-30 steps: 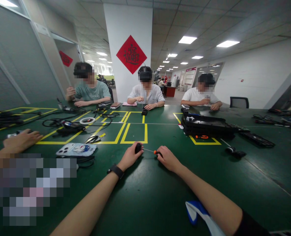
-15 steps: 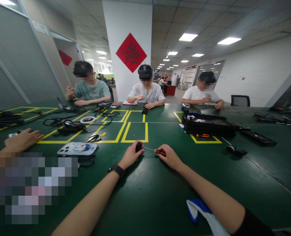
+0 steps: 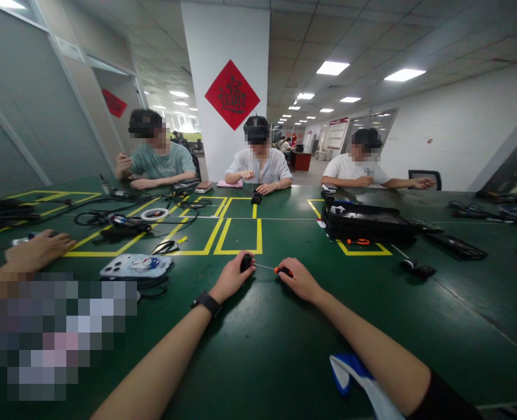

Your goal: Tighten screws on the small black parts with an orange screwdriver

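Observation:
My left hand (image 3: 233,276), with a black band on its wrist, is closed on a small black part (image 3: 246,262) above the green table (image 3: 258,361). My right hand (image 3: 301,280) grips the orange and black handle of a screwdriver (image 3: 285,272). Its thin metal shaft points left and reaches the black part at my left fingertips. Whether the tip sits inside the part is too small to tell.
A phone (image 3: 136,265) and cables lie left, near another person's hand (image 3: 42,251). Stacked black trays (image 3: 365,221) stand right, with a black tool (image 3: 418,269) nearer. A blue and white cloth (image 3: 363,379) lies under my right forearm. Three people sit opposite.
My right fingers have shifted slightly on the screwdriver handle, covering more of its orange part. The person at the far right has stretched an arm out to the right.

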Motion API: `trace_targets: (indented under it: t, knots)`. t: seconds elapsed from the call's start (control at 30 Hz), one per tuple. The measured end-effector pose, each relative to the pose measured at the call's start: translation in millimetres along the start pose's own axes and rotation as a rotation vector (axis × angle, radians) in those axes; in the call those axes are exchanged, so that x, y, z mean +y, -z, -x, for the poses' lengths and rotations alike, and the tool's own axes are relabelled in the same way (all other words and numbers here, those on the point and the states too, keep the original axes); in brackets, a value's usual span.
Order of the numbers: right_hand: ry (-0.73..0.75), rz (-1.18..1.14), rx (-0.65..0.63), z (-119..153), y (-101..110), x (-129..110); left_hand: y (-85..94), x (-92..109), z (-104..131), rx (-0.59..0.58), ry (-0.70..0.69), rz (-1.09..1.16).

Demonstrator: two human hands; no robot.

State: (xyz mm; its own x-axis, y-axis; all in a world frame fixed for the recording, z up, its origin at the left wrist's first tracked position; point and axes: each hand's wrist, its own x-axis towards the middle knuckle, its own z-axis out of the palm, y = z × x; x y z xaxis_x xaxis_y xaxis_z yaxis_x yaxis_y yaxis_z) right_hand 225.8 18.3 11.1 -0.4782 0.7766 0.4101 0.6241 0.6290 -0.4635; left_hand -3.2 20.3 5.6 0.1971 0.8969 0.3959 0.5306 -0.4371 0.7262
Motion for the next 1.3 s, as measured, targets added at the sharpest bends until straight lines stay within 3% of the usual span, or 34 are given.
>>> trace_targets:
  t: [0.5,1.3]
  knots:
    - [0.034,-0.088,0.032,4.1,3.2,-2.8,-1.2,-2.0,-1.0,0.001,0.023,0.011]
    - [-0.001,-0.01,0.007,2.8,2.1,-5.0,-0.2,3.5,0.3,-0.006,0.02,-0.007]
